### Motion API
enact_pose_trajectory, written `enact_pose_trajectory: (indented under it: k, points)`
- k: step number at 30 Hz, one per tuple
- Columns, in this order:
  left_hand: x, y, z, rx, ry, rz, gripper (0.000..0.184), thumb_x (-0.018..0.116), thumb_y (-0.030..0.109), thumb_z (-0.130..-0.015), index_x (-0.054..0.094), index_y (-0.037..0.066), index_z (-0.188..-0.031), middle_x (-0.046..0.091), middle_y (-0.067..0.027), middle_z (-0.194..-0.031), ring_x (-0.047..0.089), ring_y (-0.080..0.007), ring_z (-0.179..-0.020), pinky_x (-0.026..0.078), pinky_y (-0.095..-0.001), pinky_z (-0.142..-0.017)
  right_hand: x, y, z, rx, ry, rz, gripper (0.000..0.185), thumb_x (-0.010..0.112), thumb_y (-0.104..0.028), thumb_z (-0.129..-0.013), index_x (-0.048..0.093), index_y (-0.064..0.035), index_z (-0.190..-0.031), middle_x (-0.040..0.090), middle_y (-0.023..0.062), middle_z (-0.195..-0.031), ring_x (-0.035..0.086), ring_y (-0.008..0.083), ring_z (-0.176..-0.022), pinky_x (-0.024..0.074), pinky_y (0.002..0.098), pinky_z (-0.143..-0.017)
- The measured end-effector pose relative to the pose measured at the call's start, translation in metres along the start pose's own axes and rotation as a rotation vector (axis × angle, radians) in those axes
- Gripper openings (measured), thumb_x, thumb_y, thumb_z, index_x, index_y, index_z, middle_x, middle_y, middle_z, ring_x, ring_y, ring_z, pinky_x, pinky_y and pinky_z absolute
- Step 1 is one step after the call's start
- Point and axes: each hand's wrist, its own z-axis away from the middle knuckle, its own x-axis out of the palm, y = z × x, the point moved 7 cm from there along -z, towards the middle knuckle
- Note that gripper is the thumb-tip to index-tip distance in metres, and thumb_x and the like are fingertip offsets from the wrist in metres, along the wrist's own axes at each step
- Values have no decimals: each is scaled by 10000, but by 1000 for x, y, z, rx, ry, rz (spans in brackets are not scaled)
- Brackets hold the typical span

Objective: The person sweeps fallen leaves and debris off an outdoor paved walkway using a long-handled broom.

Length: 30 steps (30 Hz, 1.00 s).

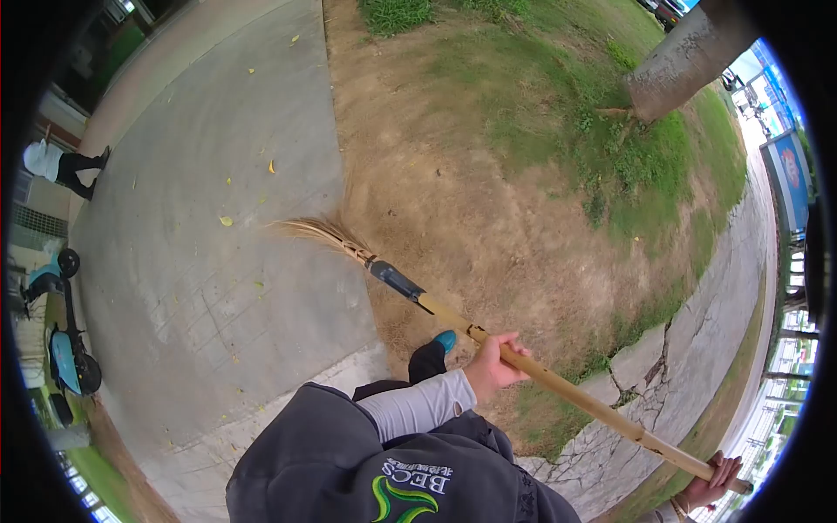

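Observation:
A broom [575,394] with a long bamboo handle runs diagonally from the lower right to the middle of the view. My left hand [495,366], in a light grey sleeve, is closed around the middle of its handle. Close to the handle's top end, my right hand [711,484] grips the pole at the lower right. A dark sleeve joins the pole to the straw-coloured bristles [323,234], which fan out over the edge of the grey pavement [209,296]. Several yellow leaves [226,221] are scattered on that pavement.
Bare soil and grass [471,174] lie right of the pavement, with a tree trunk [689,61] farther back. Cracked concrete [645,375] is at the right. A blue scooter [65,349] and a person [61,163] are at the far left. My shoe [445,340] shows below the broom.

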Motion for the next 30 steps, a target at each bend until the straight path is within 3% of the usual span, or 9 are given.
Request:
enact_pose_trajectory:
  k: [3,4,5,7,16,17,24,29,30]
  points:
    - [63,-51,16,-162,-73,-168,161,508,162,-775,457,75,-649,481,-32,-656,485,-199,-804,315,-419,-813,-117,-93,-19,-291,534,212,281,346,-79,-860,422,79,-1080,540,127,-893,498,153,-666,382,337,-825]
    - [88,-58,23,-179,-144,-241,148,513,170,-773,471,73,-669,496,-35,-693,489,-203,-828,314,-414,-816,-143,-107,-42,-3,-169,13,326,339,-77,-860,372,67,-1151,421,144,-1169,462,220,-906,321,390,-929]
    - [113,-59,27,-192,-216,-312,139,518,179,-771,486,71,-690,510,-38,-729,494,-206,-853,313,-408,-820,-119,-100,-38,-318,603,260,253,337,-72,-855,443,83,-1024,538,119,-873,480,158,-704,372,349,-824]
    - [159,-49,26,-159,-305,-386,137,523,183,-768,487,71,-698,511,-38,-751,493,-211,-859,319,-412,-818,23,-12,-59,-149,340,-30,230,412,-158,-800,363,-134,-577,238,-47,-389,263,68,-355,299,234,-513]
    - [337,179,-17,242,-515,-201,293,529,180,-772,368,127,-534,373,8,-479,419,-139,-481,356,-474,-813,236,185,-72,-256,256,67,269,327,-160,-822,295,-139,-556,201,-37,-406,209,87,-366,293,237,-527]
    - [337,210,-23,229,-504,-166,300,520,175,-779,361,128,-530,362,10,-471,411,-133,-462,359,-476,-812,244,208,-74,-190,-272,-16,182,329,-75,-856,470,40,-845,400,18,-524,376,98,-517,354,278,-686]
    - [170,328,3,411,-14,-114,265,502,210,-802,406,105,-578,422,-1,-506,432,-146,-505,384,-429,-753,278,300,-96,-1,9,147,150,333,-72,-856,450,0,-793,199,-52,-427,229,58,-389,307,227,-564]
    - [115,343,99,764,246,-1182,287,593,257,-733,499,36,-890,511,-98,-877,470,-241,-844,289,-461,-868,299,264,-95,-4,-19,80,130,344,-41,-849,442,31,-803,213,-38,-423,210,51,-354,280,196,-480]
    - [170,332,162,1306,346,-1593,403,617,262,-702,453,14,-974,469,-121,-965,429,-256,-930,268,-462,-882,317,254,-92,-40,68,83,119,353,-31,-844,431,20,-770,189,-37,-420,168,52,-355,253,206,-461]
